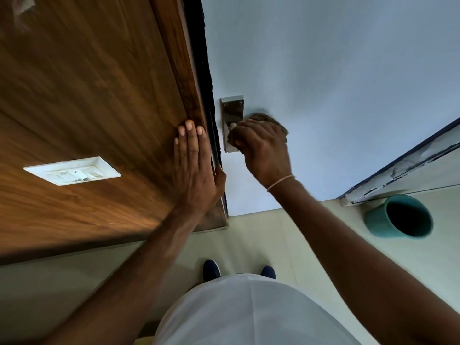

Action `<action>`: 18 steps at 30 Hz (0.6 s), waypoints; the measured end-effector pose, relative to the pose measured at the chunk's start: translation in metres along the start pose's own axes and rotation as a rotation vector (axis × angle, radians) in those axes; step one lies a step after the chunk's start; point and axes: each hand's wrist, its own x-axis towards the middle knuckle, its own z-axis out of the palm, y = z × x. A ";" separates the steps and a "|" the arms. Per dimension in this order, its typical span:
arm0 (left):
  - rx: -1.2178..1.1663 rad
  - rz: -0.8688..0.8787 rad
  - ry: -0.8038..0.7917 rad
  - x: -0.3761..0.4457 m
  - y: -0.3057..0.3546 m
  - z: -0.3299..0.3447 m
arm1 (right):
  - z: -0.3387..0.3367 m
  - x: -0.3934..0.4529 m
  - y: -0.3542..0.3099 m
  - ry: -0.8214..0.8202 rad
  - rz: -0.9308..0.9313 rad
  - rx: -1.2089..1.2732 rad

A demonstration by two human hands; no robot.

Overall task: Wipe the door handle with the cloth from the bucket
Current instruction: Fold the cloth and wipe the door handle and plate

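A metal door handle plate (232,108) is fixed to the pale blue door (323,83). My right hand (263,148) grips a brownish cloth (271,120) wrapped around the lever, which it hides almost wholly; only the lever's base shows. My left hand (196,168) lies flat with fingers spread on the wooden door frame (174,70), its thumb hooked over the frame's edge. The teal bucket (400,216) stands on the floor at the right, dark inside.
A white switch plate (72,171) sits on the wood-panelled wall at left. Pale floor tiles (311,245) lie below, with my two dark shoes (211,270) on them. A scuffed white skirting (403,170) runs along the right wall behind the bucket.
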 end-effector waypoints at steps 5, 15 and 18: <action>-0.011 -0.022 -0.003 -0.001 0.003 0.001 | -0.034 -0.009 0.046 0.067 0.084 -0.019; -0.023 -0.015 0.008 -0.001 0.002 0.002 | 0.004 0.003 -0.003 -0.036 -0.032 0.046; 0.008 -0.033 -0.011 -0.001 0.003 0.001 | -0.005 -0.013 0.028 0.015 0.006 -0.076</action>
